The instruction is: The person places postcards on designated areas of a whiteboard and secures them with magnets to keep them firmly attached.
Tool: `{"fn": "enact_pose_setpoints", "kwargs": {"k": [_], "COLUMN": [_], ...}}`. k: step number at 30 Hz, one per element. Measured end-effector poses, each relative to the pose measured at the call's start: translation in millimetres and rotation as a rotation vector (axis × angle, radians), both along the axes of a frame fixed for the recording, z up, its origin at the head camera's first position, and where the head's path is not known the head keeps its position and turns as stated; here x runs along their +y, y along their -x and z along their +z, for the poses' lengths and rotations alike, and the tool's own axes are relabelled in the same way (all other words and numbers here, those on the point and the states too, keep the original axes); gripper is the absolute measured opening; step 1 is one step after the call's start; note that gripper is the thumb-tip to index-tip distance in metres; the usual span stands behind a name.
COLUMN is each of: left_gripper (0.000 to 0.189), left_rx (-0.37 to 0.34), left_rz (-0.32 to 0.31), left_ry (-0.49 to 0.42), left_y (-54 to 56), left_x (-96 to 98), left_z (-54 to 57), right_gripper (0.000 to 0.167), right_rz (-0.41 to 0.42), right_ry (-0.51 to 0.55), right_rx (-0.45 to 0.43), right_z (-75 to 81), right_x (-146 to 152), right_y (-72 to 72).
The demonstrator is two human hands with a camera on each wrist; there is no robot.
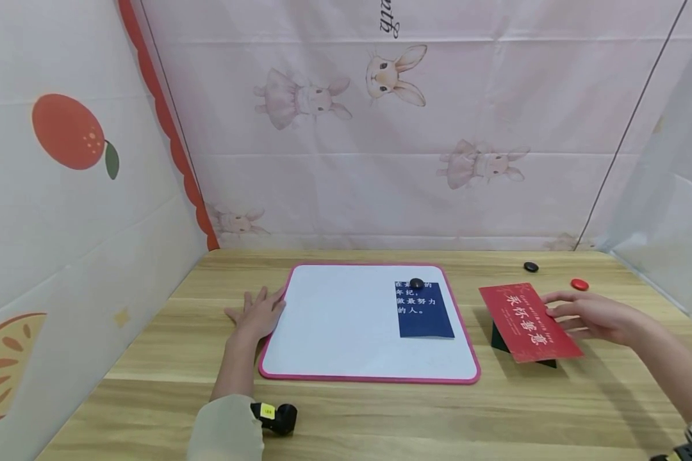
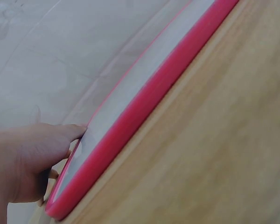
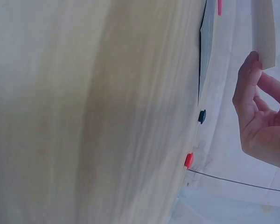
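A whiteboard with a pink frame lies flat on the table. At its left edge rests my left hand, fingers spread and the thumb touching the pink rim. A dark blue card with white lettering lies on the board's right part, a round black magnet on its top edge. Right of the board, my right hand pinches a red card by its right edge, raised above the table. Beneath it, a dark card lies mostly hidden.
Beyond the right hand, another black magnet and a red magnet lie on the wooden table. Printed cloth hangs at the back, with more sheeting along the left side.
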State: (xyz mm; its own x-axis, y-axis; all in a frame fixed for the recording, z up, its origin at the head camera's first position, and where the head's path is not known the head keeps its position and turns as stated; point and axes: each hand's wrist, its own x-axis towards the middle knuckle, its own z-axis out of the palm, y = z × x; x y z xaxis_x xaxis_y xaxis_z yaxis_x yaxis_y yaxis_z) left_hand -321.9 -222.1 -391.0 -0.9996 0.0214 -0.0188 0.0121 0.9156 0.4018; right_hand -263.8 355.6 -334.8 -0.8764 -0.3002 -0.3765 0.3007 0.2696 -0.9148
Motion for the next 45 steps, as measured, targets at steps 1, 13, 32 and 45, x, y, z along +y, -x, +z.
{"fn": "enact_pose_setpoints", "kwargs": {"k": [1, 13, 32, 45], "left_gripper": [0.049, 0.049, 0.049, 0.049], "left_rx": [0.002, 0.009, 0.007, 0.008], "left_rz": [0.000, -0.008, -0.010, -0.008], "left_ry": [-0.002, -0.003, -0.007, -0.018], "left_y": [0.4, 1.7, 1.2, -0.3], "left_x": [-0.2, -0.8, 0.5, -0.1], "left_z": [-0.7, -3.6, -3.8, -1.2], "right_gripper": [0.021, 0.034, 0.048, 0.052], "right_rz": [-0.004, -0.021, -0.037, -0.035], "right_ry": [-0.002, -0.027, -0.025, -0.030], "right_rx": [-0.001, -0.001, 0.015, 0.040], "right_z": [0.0, -1.0, 1.0, 3.3], "right_x": [-2, -22, -55, -76], "right_y": [0.6, 5.7, 14.6, 24.0]}}
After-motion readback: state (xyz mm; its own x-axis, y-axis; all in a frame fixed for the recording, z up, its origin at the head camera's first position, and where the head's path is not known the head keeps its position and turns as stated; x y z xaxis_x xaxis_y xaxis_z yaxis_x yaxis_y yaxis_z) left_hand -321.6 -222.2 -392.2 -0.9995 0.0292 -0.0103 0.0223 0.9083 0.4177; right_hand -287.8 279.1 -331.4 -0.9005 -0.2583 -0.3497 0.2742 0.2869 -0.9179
